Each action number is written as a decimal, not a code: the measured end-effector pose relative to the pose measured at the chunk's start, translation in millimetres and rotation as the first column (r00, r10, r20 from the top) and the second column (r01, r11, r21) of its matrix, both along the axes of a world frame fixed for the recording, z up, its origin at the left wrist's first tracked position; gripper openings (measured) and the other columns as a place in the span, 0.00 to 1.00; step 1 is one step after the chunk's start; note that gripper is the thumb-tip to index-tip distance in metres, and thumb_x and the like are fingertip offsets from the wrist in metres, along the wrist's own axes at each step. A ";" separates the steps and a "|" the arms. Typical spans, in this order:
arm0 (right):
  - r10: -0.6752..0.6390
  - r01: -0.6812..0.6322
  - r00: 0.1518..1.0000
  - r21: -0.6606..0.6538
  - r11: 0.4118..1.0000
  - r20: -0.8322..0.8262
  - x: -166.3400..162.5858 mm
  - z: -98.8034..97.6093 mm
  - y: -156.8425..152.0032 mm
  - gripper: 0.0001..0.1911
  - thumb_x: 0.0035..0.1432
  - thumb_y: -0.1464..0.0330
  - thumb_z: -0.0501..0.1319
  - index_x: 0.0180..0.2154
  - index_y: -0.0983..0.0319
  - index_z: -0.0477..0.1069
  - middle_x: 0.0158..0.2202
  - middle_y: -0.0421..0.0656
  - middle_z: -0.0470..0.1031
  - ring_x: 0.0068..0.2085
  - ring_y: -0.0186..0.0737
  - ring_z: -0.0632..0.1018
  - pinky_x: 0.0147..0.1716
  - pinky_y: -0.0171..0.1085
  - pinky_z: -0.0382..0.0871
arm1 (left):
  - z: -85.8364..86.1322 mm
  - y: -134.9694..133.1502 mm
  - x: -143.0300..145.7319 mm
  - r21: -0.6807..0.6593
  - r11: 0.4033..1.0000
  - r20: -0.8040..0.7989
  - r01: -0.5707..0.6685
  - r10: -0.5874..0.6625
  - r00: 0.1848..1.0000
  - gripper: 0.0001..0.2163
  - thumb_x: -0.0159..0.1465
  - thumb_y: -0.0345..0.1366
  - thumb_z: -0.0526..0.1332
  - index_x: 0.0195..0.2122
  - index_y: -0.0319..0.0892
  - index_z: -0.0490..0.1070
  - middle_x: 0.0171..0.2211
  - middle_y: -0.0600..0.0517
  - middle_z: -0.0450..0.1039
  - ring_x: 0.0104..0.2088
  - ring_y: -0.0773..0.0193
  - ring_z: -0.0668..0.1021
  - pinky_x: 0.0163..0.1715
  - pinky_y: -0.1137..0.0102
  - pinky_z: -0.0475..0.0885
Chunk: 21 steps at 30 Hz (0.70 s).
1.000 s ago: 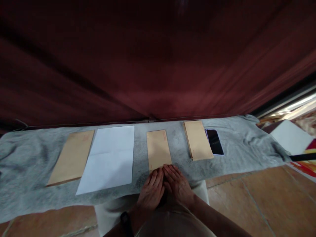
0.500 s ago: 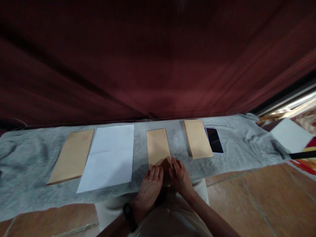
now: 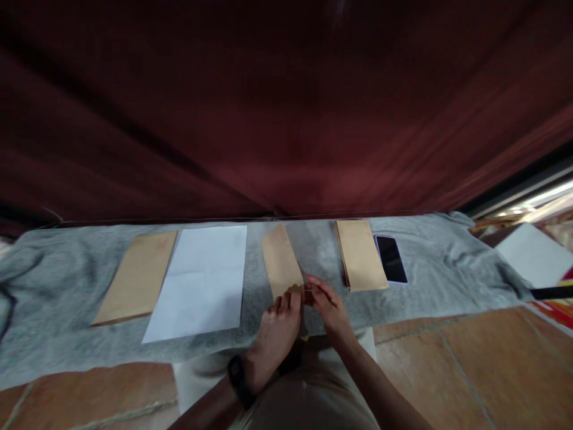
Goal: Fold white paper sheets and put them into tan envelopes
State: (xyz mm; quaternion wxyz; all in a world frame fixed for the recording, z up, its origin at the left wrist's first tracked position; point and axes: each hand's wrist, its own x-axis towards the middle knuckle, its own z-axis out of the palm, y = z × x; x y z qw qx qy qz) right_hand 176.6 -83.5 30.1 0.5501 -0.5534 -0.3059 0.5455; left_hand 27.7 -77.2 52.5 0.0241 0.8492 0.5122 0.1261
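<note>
Two hands lifting the near end of the middle envelope.

From the left: a brown envelope (image 3: 138,278), a white sheet (image 3: 201,280), then the middle envelope (image 3: 281,263), flat a second ago, now tilted and pinched by the left hand (image 3: 276,331) and right hand (image 3: 329,304); envelope stack (image 3: 359,254) and phone (image 3: 391,258) stay put on the grey cloth (image 3: 447,269).
</note>
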 end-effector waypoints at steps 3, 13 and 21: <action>0.018 -0.018 0.999 0.006 1.000 -0.029 -3.0 9.1 4.7 0.31 0.55 0.43 0.67 0.50 0.58 0.78 0.44 0.48 0.83 0.41 0.47 0.83 0.44 0.48 0.80 | 18.9 11.2 -15.2 -0.180 0.965 0.351 -0.190 0.243 0.904 0.04 0.69 0.33 0.55 0.39 0.42 0.69 0.26 0.51 0.76 0.24 0.62 0.80 0.20 0.73 0.69; 0.032 -0.055 0.993 -0.210 0.976 -0.111 -14.3 -23.8 3.1 0.30 0.42 0.45 0.73 0.40 0.59 0.77 0.34 0.43 0.81 0.30 0.43 0.81 0.32 0.44 0.81 | -17.9 7.2 -6.8 -0.767 0.625 0.616 0.147 0.781 -0.102 0.22 0.53 0.48 0.72 0.42 0.40 0.73 0.33 0.49 0.83 0.28 0.59 0.84 0.30 0.66 0.81; 0.052 -0.042 0.998 -0.263 0.964 0.029 -10.9 -41.6 2.1 0.21 0.43 0.51 0.70 0.32 0.60 0.72 0.23 0.38 0.76 0.21 0.37 0.75 0.20 0.36 0.74 | -35.7 -7.3 -19.9 -0.853 0.492 0.507 0.174 0.860 0.057 0.20 0.58 0.51 0.68 0.42 0.40 0.71 0.27 0.52 0.79 0.25 0.59 0.83 0.27 0.65 0.81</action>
